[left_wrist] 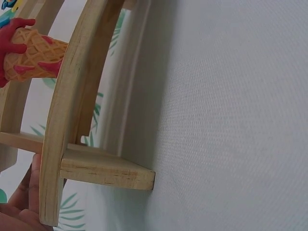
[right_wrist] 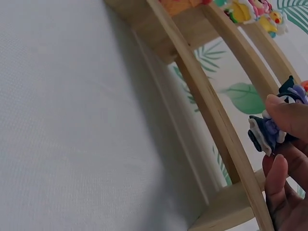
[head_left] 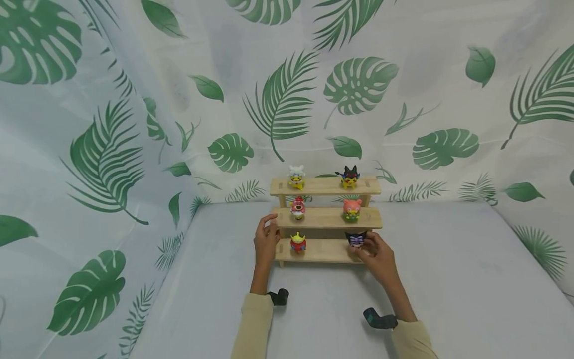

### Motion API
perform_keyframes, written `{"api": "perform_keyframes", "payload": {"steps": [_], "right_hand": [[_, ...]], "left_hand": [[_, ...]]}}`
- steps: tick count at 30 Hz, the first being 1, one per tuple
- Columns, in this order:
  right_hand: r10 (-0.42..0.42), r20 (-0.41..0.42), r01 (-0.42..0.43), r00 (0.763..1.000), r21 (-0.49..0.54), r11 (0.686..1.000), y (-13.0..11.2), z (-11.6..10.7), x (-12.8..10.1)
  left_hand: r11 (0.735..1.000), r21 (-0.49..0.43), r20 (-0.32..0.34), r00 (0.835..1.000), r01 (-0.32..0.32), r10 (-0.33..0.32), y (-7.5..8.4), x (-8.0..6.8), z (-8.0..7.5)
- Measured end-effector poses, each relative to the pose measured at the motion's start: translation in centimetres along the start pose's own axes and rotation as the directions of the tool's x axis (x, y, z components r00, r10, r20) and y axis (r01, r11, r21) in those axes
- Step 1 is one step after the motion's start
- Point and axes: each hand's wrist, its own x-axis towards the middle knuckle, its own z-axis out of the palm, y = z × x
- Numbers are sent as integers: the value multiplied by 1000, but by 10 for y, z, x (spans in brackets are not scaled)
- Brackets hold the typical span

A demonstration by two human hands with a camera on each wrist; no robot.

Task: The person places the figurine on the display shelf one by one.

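Observation:
A three-tier wooden display shelf (head_left: 325, 249) stands on the table. My left hand (head_left: 267, 237) holds its left end, fingers bent beside the middle and lowest tiers; in the left wrist view, the fingers (left_wrist: 31, 187) are partly hidden behind a board. My right hand (head_left: 378, 254) pinches a black and purple figurine (head_left: 356, 240) with pointed ears at the right of the lowest tier. In the right wrist view, thumb and fingers surround this figurine (right_wrist: 269, 132); I cannot tell whether its base touches the board. A red figurine with a yellow-green head (head_left: 298, 243) stands on that tier's left.
On the middle tier stand a pink-and-red figurine (head_left: 298, 209) and a pink-and-green one (head_left: 352, 211). The top tier carries a white-hooded yellow figurine (head_left: 296, 178) and a black-hooded one (head_left: 349, 177). A leaf-patterned cloth (head_left: 278, 99) hangs behind the white table (head_left: 215, 299).

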Motion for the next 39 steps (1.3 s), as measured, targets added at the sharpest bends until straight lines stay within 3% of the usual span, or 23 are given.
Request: {"api": "perform_keyframes", "payload": {"steps": [6,9,17,26,28,35,39], "right_hand": [[-3,-22,2,1000,-62,998,1,4,-1],[-24,-38,20,999,-113,993,3,6,-2],[-78,-55,65,995,-199,978,5,8,-3],[-69,-112,35,991,-281,959,4,17,-5],[-83,-137,38,987,-304,952,3,20,-5],[-90,-181,26,979,-329,944,1,23,-7],[-80,-175,18,981,-331,943,2,23,-8]], "left_hand": [[1000,9,10,1000,22,-22,2,1,0],[1000,21,16,1000,23,-23,14,-3,-1],[1000,9,-2,1000,9,-9,-1,2,1],[999,46,26,1000,5,-6,33,-13,-2],[999,50,23,1000,8,-9,34,-13,-2],[999,31,-5,1000,28,-28,5,-2,2],[999,31,-11,1000,16,-15,0,0,2]]}}
